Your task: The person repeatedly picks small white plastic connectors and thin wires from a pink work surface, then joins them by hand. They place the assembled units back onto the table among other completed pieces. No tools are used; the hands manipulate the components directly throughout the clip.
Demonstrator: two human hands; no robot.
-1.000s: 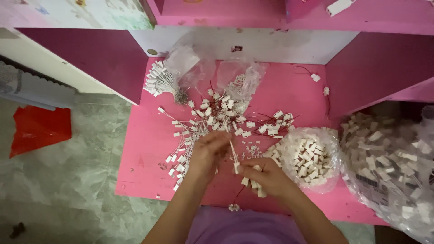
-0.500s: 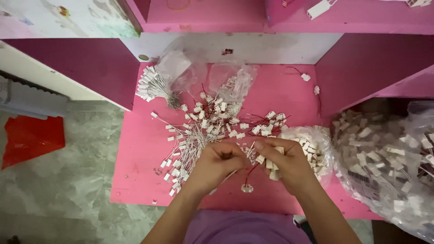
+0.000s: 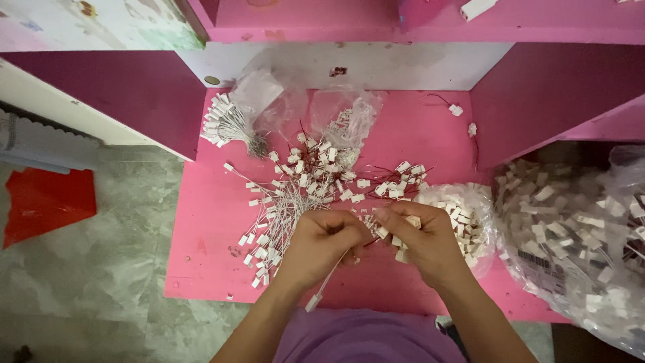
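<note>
L hand (image 3: 321, 238): curled over centre-front of the pink desk (image 3: 208, 249), fingers pinched narrow on a thin white wire (image 3: 330, 272); wire runs down toward the body & ends in a small white connector (image 3: 313, 302) hanging just past the desk's front edge.
R hand (image 3: 422, 236): just beside L hand, fingertips nearly touching it; closed on a few small white plastic housings (image 3: 402, 250), some poking out under the palm & at the thumb. Exact count: can't tell.
Wire pos: between the 2 hands at top, lower end free, tilted down-left.
Loose pile (image 3: 295, 191): white connectors w/ white & red leads, spread across desk mid, just above & left of the hands; L edge fans out toward desk's left side.
Tied bundle (image 3: 225, 124): white-lead connectors gathered into one bunch, back-left of desk, next to a crumpled clear bag (image 3: 269, 94).
2nd clear bag (image 3: 346, 117): back-centre, holds tiny white bits.
Small open bag (image 3: 460, 215): white housings inside, touching R hand's outer side.
Big clear bag (image 3: 578, 228): far right, off the desk surface, full of white pcs.
Stray connector (image 3: 455, 109): back-right, w/ red lead, well apart from the hands.
Floor left: grey, w/ a red sheet (image 3: 47, 202).
Lap: purple garment (image 3: 363, 336) at bottom.
</note>
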